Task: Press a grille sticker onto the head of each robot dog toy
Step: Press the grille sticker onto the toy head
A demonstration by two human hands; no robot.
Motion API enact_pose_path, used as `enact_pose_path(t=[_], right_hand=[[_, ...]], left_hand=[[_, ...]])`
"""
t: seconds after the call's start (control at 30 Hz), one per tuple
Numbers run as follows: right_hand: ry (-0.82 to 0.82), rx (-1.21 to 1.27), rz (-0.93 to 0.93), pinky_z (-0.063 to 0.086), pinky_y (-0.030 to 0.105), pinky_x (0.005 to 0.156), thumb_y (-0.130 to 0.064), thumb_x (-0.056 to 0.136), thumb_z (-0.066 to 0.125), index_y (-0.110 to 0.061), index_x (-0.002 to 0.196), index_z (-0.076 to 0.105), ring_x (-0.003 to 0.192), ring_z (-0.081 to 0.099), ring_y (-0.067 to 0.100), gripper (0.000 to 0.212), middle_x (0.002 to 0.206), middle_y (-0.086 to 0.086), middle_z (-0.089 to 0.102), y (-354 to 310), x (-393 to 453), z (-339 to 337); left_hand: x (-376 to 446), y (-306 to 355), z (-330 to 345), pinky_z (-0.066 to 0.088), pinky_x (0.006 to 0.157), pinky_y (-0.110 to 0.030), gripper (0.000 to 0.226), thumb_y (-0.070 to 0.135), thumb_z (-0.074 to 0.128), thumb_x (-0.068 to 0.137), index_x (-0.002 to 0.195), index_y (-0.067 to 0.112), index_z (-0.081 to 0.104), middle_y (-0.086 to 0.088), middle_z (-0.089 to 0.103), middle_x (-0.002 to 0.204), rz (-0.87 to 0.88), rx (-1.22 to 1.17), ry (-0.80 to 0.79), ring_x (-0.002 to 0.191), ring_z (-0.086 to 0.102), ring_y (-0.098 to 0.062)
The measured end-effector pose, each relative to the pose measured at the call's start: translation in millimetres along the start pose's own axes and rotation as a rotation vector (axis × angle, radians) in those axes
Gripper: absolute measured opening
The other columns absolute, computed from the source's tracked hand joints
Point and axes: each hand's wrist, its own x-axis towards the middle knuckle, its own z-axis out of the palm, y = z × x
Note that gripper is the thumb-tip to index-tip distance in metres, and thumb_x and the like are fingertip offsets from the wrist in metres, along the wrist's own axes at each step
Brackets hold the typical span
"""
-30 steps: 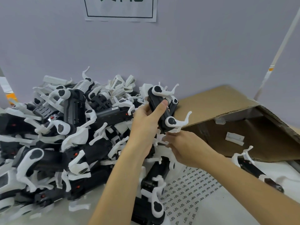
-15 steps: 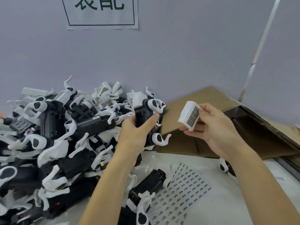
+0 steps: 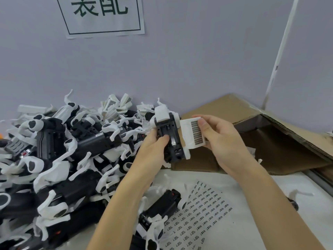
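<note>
The left hand [image 3: 153, 143] grips a black robot dog body [image 3: 171, 139] held up above the table [image 3: 261, 222], its thumb pressed on the underside and its other fingers curled out of sight behind. Just right of it, touching the body's edge, the right hand [image 3: 221, 139] pinches a white head piece [image 3: 191, 132] whose dark grille sticker [image 3: 196, 132] faces the camera, the thumb on the sticker's far right corner. A heap of dog toys [image 3: 59, 159] lies left, and a sticker sheet [image 3: 201, 217] lies near, below the hands.
</note>
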Motion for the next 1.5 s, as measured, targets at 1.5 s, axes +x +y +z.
enact_pose_path(t=[1.5], right_hand=[[0.028,0.161,-0.01,0.063,0.029,0.07,-0.038,0.091,0.068,-0.016,0.086,0.083,0.083,0.077,0.018,0.027,0.085,0.005,0.08,9.2,-15.6,43.9]], left_hand=[[-15.4,11.8,20.4,0.059,0.07,-0.027,0.026,0.025,0.053,0.104,0.105,0.007,0.071,-0.006,0.076,0.089,0.19,-0.11,0.098,0.08,0.073,-0.013]])
